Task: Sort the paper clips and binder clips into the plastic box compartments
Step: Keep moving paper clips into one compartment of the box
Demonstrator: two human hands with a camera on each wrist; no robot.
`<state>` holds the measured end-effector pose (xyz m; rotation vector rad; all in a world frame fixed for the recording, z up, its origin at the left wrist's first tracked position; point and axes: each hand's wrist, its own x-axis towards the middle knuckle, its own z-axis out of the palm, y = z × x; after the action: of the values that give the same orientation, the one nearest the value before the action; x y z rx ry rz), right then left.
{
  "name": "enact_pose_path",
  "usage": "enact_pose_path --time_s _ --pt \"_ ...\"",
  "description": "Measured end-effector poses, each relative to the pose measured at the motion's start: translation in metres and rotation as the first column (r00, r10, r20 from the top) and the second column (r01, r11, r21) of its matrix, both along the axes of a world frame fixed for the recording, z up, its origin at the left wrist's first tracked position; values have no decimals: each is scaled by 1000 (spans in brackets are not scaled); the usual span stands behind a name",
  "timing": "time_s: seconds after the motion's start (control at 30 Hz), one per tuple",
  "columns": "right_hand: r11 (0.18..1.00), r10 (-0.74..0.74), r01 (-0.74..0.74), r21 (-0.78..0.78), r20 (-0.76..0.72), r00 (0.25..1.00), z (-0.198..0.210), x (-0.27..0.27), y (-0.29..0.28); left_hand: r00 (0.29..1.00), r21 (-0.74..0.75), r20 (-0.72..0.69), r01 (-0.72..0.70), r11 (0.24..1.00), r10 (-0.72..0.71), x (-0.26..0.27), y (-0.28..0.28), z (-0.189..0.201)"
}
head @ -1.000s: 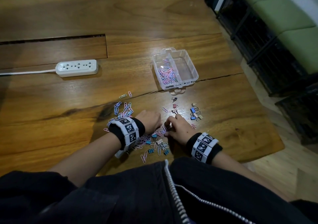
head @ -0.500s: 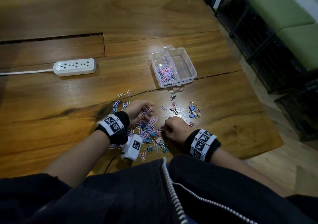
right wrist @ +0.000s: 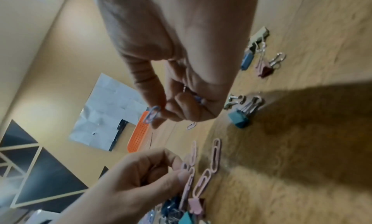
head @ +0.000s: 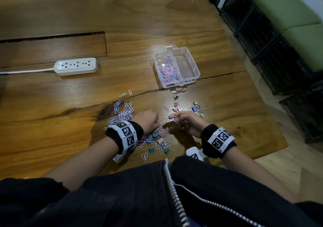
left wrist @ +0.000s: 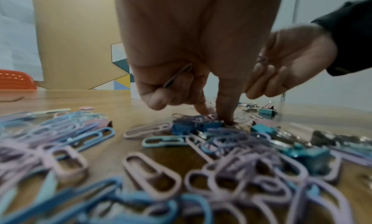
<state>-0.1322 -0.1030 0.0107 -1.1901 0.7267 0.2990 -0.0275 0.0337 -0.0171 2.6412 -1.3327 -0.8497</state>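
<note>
Mixed pile [head: 153, 139]: paper clips tangle with binder clips on the worktop (a snagged binder clip may ride along).
Left hand [head: 148, 121]: clenched on gathered clips.
Right hand [head: 187, 122]: pinching paper clips [right wrist: 151, 114]; one could slip.
Plastic box [head: 195, 66]: beyond, right compartment empty.

The left hand [head: 146, 120] covers part of the paper clips [head: 122, 113]; box labels [head: 170, 85] too small to read.

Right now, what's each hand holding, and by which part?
Right hand pinches paper clips between thumb and fingertips; one clip's looped end sticks out. Left hand curls its fingers round a thin wire clip, mostly hidden in the fist.
</note>
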Motion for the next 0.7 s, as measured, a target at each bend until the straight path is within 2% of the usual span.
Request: enact_pose_path --time_s 0.1,0.17,0.23,0.3,0.33,0.37,0.4,0.47,0.5,0.53,0.57,0.6,0.63,0.67,0.7 --pt "988 -90 96 122 -51 995 -4 1 0 999 20 -26 40 999 -39 -2 -1 -1" --pt "959 -152 174 223 -113 982 -5 0 0 995 19 -91 36 999 -35 1 -1 -2" --pt "942 -142 174 287 -129 981 -4 0 1 978 -22 -206 -24 999 19 7 -1 -2" --pt "953 -104 131 274 -112 988 -3 1 1 913 -83 -387 -176 981 131 13 0 1" --pt "964 -89 112 242 -103 991 -3 3 1 829 -102 -516 -309 946 215 15 0 4" --pt "975 -73 91 200 -96 993 -2 4 1 695 -98 -657 -462 881 291 18 1 7" --pt "987 -47 60 146 -91 995 0 4 2 530 -76 -784 -600 797 324 20 3 10" --pt "996 68 -74 -58 -98 993 1 6 4 206 7 -944 -770 638 258 23 7 15" --pt "960 157 -179 -216 -117 981 -1 7 6 76 59 -976 -808 586 203 23 8 16" --pt "874 249 -288 -391 -147 957 -3 7 8 -20 105 -987 -826 554 157 23 9 17" --pt "745 338 -382 -547 -185 923 -6 6 10 -75 137 -988 -830 541 135 22 10 17" --pt "602 413 -449 -661 -224 883 -10 5 12 -94 156 -986 -828 539 140 21 9 18" --pt "470 472 -495 -731 -266 841 -13 3 14 -78 164 -981 -822 546 178 20 7 18" --pt "364 515 -525 -769 -304 802 -15 0 16 -2 141 -971 -808 571 237 18 6 18" --pt "291 540 -544 -787 -334 772 -17 -3 17 152 79 -938 -780 621 311 17 4 19"
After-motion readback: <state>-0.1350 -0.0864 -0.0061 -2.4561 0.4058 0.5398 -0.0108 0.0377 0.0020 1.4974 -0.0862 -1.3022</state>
